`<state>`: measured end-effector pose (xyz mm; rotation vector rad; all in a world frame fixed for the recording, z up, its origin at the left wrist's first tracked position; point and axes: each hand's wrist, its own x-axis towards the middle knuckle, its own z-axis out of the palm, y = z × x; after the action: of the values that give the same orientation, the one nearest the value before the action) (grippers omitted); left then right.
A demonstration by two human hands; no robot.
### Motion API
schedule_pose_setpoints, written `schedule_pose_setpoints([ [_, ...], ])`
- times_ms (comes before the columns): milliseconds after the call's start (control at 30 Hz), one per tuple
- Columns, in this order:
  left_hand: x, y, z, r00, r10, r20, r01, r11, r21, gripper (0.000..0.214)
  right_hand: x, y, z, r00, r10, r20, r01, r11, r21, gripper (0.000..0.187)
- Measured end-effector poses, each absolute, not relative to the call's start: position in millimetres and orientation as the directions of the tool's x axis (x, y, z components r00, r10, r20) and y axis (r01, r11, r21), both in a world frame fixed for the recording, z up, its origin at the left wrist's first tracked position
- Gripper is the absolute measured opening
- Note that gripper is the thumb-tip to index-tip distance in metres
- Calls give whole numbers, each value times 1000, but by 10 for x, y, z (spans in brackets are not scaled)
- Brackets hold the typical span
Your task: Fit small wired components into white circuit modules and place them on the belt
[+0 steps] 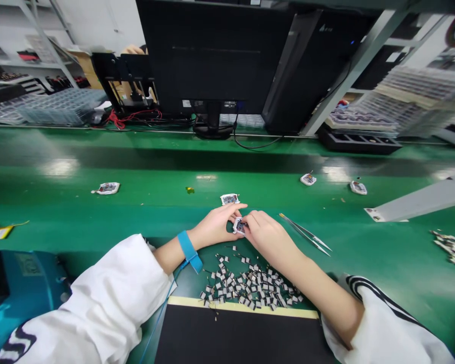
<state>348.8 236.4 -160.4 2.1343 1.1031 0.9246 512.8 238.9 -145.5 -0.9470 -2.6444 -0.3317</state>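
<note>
Far left, a blue machine [26, 298] runs out of frame, with yellow strips [0, 231] lying on the green bench [60, 212] — the left hand [212, 226], blue wrist strap [187, 250] on its wrist, is curled almost shut, pinching a small white-rimmed module [239, 226] at bench centre. The right hand [267, 233] closes on the same module from the other side, so the two hands nearly meet. Holding a part this small by its edges looks best — steady fingertips, light pressure, face left clear. A second module [229, 199] lies just above the hands, and others [308, 179] sit farther back. Below is a loose pile of tiny metal-and-black pieces [246, 283], then a cream-edged black mat [238, 336]. Tweezers [305, 233] lie just right of the right hand, not held. Far right, a blurred heap [453, 250] is cut off by the frame. Fingers cover much of the held module — exact contact points are hard to make out. Behind a monitor [216, 50], a co-worker's hand [134, 49] is partly hidden
</note>
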Motion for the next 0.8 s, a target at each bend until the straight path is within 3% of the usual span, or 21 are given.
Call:
schedule_pose_setpoints([
  [167, 3480, 2366, -1628, 398, 863, 312, 381, -464, 800, 63, 5151, 2464, -1458, -751, 497, 436, 605, 781, 152, 15],
  [433, 3467, 2364, -1621, 429, 860, 275, 308, -426, 851, 67, 5166, 2556, -1522, -749, 419, 514, 534, 840, 95, 26],
  [800, 3472, 2360, -1652, 410, 872, 267, 331, -415, 848, 63, 5187, 2554, -1596, -707, 461, 537, 516, 855, -55, 19],
])
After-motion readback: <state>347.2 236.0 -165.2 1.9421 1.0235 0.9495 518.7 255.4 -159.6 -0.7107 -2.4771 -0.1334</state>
